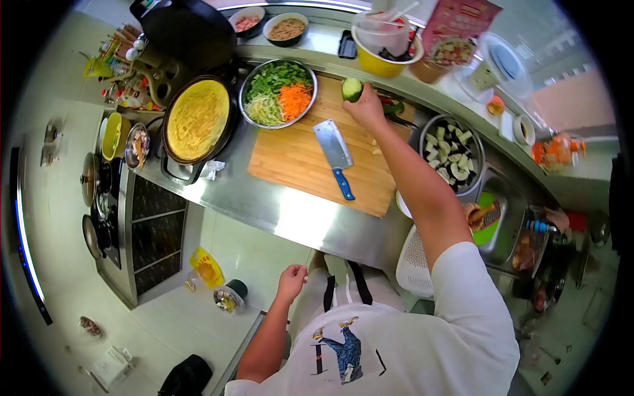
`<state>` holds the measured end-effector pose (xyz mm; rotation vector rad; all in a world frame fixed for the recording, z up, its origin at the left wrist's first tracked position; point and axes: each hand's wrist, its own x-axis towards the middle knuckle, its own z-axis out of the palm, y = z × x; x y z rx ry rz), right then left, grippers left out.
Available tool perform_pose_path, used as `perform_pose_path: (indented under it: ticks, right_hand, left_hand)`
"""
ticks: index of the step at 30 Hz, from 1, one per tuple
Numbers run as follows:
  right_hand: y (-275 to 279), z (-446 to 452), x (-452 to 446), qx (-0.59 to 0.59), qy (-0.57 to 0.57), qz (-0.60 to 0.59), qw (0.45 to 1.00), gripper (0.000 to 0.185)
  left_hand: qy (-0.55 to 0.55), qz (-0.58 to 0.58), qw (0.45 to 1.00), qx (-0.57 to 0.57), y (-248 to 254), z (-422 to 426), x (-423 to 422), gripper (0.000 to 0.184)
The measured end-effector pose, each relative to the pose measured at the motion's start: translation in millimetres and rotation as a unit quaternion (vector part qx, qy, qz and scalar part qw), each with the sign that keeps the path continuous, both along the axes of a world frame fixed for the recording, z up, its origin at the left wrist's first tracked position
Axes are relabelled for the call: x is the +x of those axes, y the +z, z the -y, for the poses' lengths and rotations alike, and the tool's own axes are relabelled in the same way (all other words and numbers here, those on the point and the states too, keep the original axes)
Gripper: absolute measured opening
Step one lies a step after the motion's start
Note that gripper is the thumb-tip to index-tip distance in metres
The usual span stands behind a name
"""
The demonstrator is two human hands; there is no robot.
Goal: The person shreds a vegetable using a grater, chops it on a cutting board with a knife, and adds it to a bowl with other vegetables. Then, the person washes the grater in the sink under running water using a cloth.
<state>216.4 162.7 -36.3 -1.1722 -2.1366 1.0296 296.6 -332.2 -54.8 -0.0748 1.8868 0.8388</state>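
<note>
the right hand [364,109] partly hides the green vegetable [352,88] (its full length unclear).

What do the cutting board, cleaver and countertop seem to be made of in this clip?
Cutting board: probably wood or bamboo, satin; it is tan with visible grain.
Cleaver: likely smooth steel, silvery and reflective; its blue handle may be plastic, evenly coloured.
Countertop: grey metal, probably stainless steel, throwing back bright glare.

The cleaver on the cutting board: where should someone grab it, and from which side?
Probably by its blue handle, from the near side of the board. The cleaver lies flat, handle toward that side and blade pointing away, so a hand coming from there should meet the handle before the blade.
</note>
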Motion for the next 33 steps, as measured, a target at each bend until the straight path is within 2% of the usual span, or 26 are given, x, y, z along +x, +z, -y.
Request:
perform_pose_path:
  ticks: [1, 3, 4, 9, 12, 13, 15, 17, 18, 19, 20, 21, 22, 24, 27, 29, 31, 32, 33]
  right_hand:
    - [-5.5, -4.1, -11.1, -0.003, 0.008, 0.000, 1.000, 0.054]
    - [-11.8, -10.3, -30.7, 0.078, 0.029, -0.003, 0.997, 0.063]
    - [-13.5, -9.2, -39.0, 0.099, 0.013, -0.002, 0.995, 0.061]
    - [-33.0, -15.8, -76.2, 0.081, 0.005, -0.021, 0.996, 0.058]
    - [-30.0, -9.0, -74.9, 0.062, 0.009, 0.024, 0.998, 0.063]
    - [-27.4, -3.4, -74.4, 0.053, -0.023, 0.083, 0.995, 0.067]
    - [-24.1, 14.7, -61.3, 0.077, -0.060, 0.015, 0.995, 0.069]
    - [-12.9, 36.6, -30.8, 0.018, -0.048, -0.021, 0.998, 0.060]
    - [-4.5, 56.6, -10.0, -0.005, -0.053, -0.023, 0.998, 0.055]
    - [5.0, 78.4, 12.2, -0.043, -0.068, -0.018, 0.997, 0.039]
    - [11.6, 96.8, 39.7, -0.012, -0.031, -0.034, 0.999, 0.024]
    - [21.2, 119.5, 70.6, -0.029, -0.018, -0.059, 0.998, 0.021]
    - [32.1, 142.6, 98.1, -0.043, -0.004, -0.087, 0.995, 0.019]
    - [53.7, 182.5, 157.1, -0.196, -0.064, -0.019, 0.978, 0.020]
    - [59.7, 223.8, 248.6, -0.207, -0.191, -0.021, 0.959, 0.021]
    - [52.7, 251.5, 327.3, -0.197, -0.280, -0.060, 0.938, 0.019]
    - [60.7, 260.7, 372.1, -0.186, -0.350, -0.041, 0.917, 0.017]
    - [58.7, 265.4, 393.4, -0.172, -0.394, 0.018, 0.903, 0.018]
    - [58.0, 268.8, 413.0, -0.164, -0.410, -0.009, 0.897, 0.020]
  left_hand:
    - [0.008, 0.000, 1.000, -0.003, 0.2, 5.4, 0.8, 0.031]
    - [0.023, 0.004, 1.000, -0.018, -3.3, 16.4, 2.0, 0.031]
    - [0.037, 0.012, 0.999, -0.018, -6.8, 22.0, 2.5, 0.032]
    - [0.065, 0.014, 0.997, -0.035, -21.1, 40.0, 1.5, 0.028]
    - [0.044, 0.013, 0.998, -0.031, -20.1, 47.3, -5.4, 0.026]
    - [0.041, 0.005, 0.999, -0.023, -20.7, 44.6, -10.8, 0.029]
    - [0.025, 0.005, 1.000, -0.013, -18.3, 38.1, -22.2, 0.031]
    - [-0.054, -0.006, 0.999, -0.008, -15.1, 28.1, -37.7, 0.026]
    - [-0.053, -0.008, 0.998, 0.018, -15.3, 23.3, -43.5, 0.026]
    - [-0.054, -0.009, 0.998, 0.045, -16.3, 16.1, -50.7, 0.025]
    - [-0.077, -0.007, 0.996, 0.052, -12.3, 5.1, -59.1, 0.024]
    - [-0.076, -0.009, 0.994, 0.072, -12.4, -3.0, -65.0, 0.022]
    - [-0.104, -0.013, 0.991, 0.078, -12.9, -10.6, -72.0, 0.021]
    - [-0.167, -0.023, 0.981, 0.095, -9.9, -32.1, -84.2, 0.020]
    - [-0.250, -0.023, 0.961, 0.117, -3.3, -71.5, -88.6, 0.021]
    - [-0.381, -0.031, 0.915, 0.129, 0.2, -102.9, -77.3, 0.021]
    - [-0.389, -0.020, 0.912, 0.129, 17.9, -129.9, -49.7, 0.026]
    - [-0.415, -0.003, 0.898, 0.147, 20.2, -139.8, -37.6, 0.029]
    - [-0.441, 0.015, 0.882, 0.165, 21.7, -149.4, -24.7, 0.033]
